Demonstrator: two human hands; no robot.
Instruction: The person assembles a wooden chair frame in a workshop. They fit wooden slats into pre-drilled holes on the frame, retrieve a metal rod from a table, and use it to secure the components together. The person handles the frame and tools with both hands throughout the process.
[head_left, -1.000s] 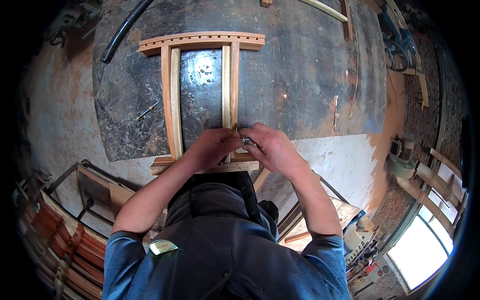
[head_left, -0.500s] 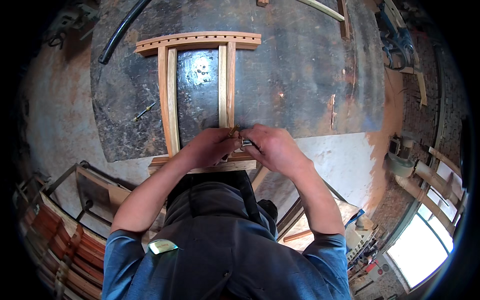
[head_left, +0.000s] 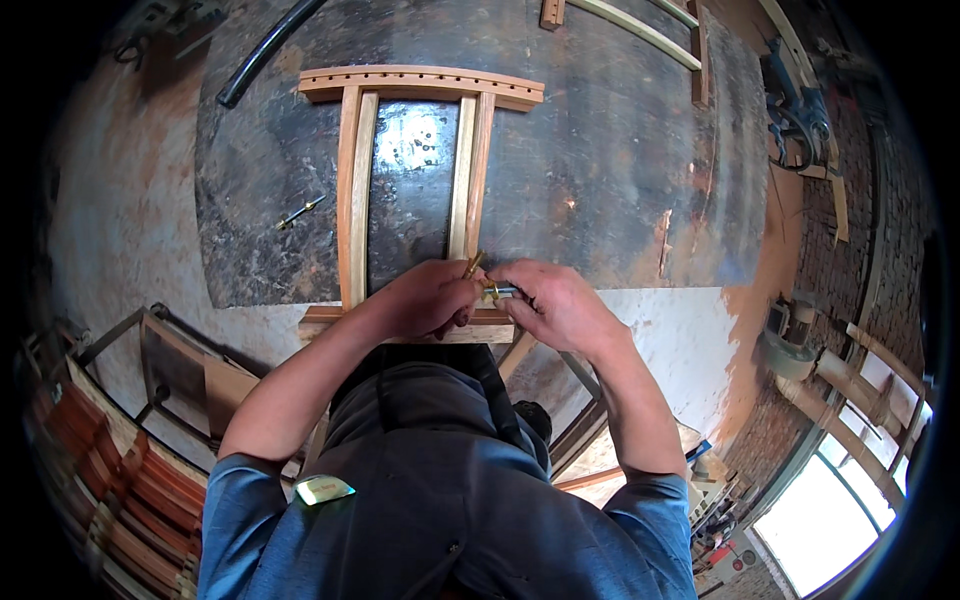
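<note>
My left hand [head_left: 432, 300] is closed, its thumb and fingers pinching a small brass-coloured fitting [head_left: 474, 265] that sticks up at a slant. Beside it, my right hand [head_left: 548, 298] grips a short silver metal rod [head_left: 506, 291] between thumb and fingers. A brass-coloured piece shows at the rod's left end; whether the two metal parts touch, I cannot tell. Both hands are above the near end of a wooden frame [head_left: 350, 200], which lies on the dark worktop. Its far crosspiece [head_left: 420, 84] has a row of holes; my left hand and forearm partly cover the near crosspiece [head_left: 322, 315].
A similar metal rod with brass-coloured parts [head_left: 301, 212] lies on the worktop [head_left: 590, 150] left of the frame. A black tube [head_left: 268, 52] is at the far left, and more wooden pieces [head_left: 640, 38] lie at the far right. Stacked reddish wood [head_left: 125, 490] stands at the lower left.
The view has shifted, so the frame and worktop appear further right. More of the silver rod and its brass-coloured end now shows between my hands, which keep their hold.
</note>
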